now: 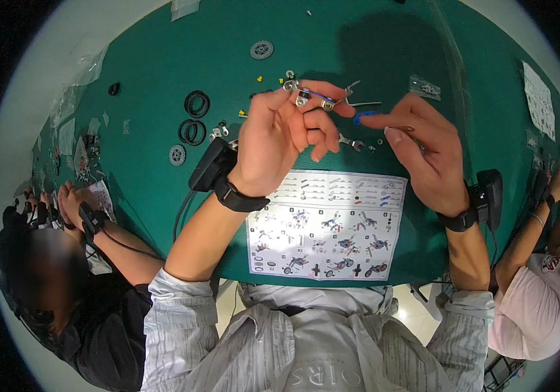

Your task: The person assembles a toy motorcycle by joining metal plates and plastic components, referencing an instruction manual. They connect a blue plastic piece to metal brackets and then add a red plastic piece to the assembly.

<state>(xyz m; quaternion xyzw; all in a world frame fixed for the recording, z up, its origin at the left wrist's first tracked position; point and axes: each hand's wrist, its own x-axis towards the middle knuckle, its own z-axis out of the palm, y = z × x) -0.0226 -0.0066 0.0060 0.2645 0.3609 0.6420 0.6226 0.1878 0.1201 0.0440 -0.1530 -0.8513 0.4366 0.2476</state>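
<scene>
Left hand [280, 140] raised over top-left of instruction sheet [329, 225], thumb and fingertips pinched on small metal assembly [310, 96]; assembly at fingertips, beyond sheet's top edge. Right hand [427, 160] over sheet's top-right corner, fingers half curled; blue piece [365, 117] at its fingertips, grip unclear. Small wrench [352, 142] on green surface [162, 52] just above sheet

We pick up pale letters, "OIRS", across the chest of the grey shirt [322, 375] at the bottom edge. The instruction sheet [325, 225] on the table carries print too small for us to read, as does the pink shirt's badge [549, 263].
</scene>
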